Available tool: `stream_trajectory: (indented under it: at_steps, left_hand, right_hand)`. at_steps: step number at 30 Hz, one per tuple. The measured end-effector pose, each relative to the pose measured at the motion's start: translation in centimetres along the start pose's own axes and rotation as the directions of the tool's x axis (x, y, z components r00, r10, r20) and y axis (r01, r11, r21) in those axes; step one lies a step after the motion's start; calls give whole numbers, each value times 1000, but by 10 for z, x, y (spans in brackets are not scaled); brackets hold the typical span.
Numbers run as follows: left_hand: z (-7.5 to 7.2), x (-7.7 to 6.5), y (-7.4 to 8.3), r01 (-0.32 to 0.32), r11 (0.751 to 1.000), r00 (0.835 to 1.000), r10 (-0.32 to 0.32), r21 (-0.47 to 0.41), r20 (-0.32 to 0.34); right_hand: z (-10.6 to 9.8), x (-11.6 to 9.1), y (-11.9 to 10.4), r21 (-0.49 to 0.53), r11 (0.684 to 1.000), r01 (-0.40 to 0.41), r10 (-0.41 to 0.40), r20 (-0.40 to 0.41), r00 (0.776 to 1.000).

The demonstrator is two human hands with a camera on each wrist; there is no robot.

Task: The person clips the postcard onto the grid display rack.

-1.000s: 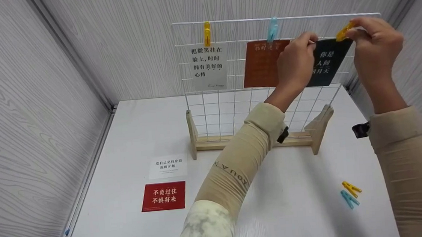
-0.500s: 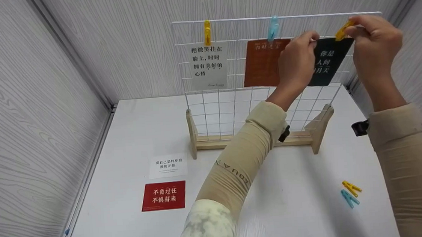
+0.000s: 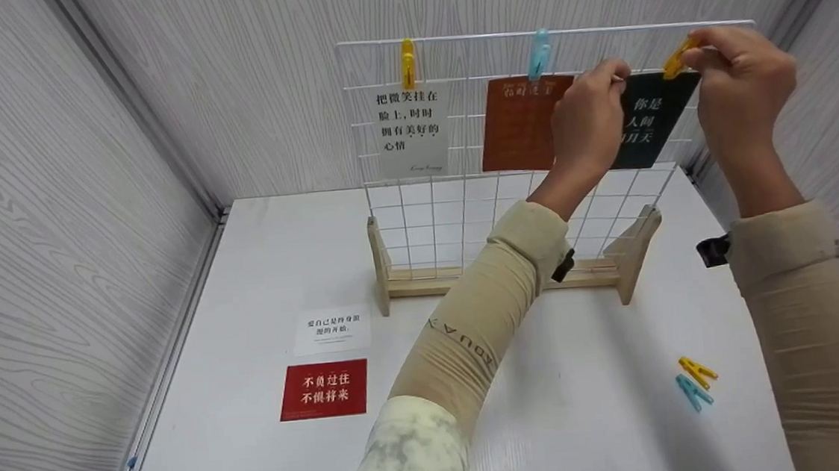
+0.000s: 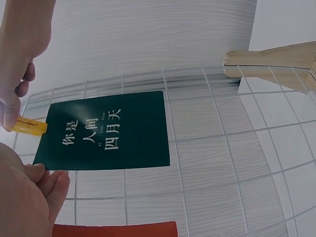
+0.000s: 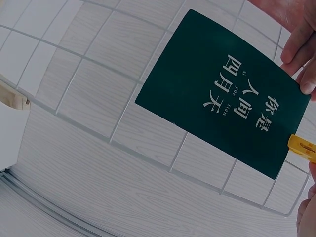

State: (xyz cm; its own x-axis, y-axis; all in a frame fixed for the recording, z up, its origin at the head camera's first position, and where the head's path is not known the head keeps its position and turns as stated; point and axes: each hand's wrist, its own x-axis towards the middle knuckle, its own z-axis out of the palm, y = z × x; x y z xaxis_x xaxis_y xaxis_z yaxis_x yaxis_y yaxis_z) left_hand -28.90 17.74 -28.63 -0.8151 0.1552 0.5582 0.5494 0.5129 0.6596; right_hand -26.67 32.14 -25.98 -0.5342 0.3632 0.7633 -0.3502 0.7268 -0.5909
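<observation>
A dark green card with white characters hangs against the upper right of a white wire grid. My left hand pinches the card's upper left corner between thumb and fingers. At the card's top edge, my right hand pinches a yellow clothespin, whose tip overlaps the card. In the left wrist view the same green card shows whole, its corner between the thumb and fingers. The right wrist view has the yellow clothespin at the card's edge.
A white card under a yellow clothespin and an orange-brown card under a blue clothespin hang on the grid. A wooden stand holds it. On the table lie a red card, another white card and two loose clothespins.
Both hands keep their grips on the card and the clothespin. The whole view has shifted very slightly; nothing else has visibly moved.
</observation>
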Motion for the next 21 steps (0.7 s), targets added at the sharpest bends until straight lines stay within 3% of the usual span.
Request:
stream_trajectory:
  at_steps: [10, 21]
  left_hand:
    - [1, 1, 0, 7, 1000, 1000, -6, -19, 4]
    - [0, 1, 2, 10, 1000, 1000, -10, 2, -6]
  right_hand:
    - [-1, 1, -3, -1, 1000, 30, -30, -21, 999]
    - [-2, -7, -22, -76, 997, 7, -7, 0, 1000]
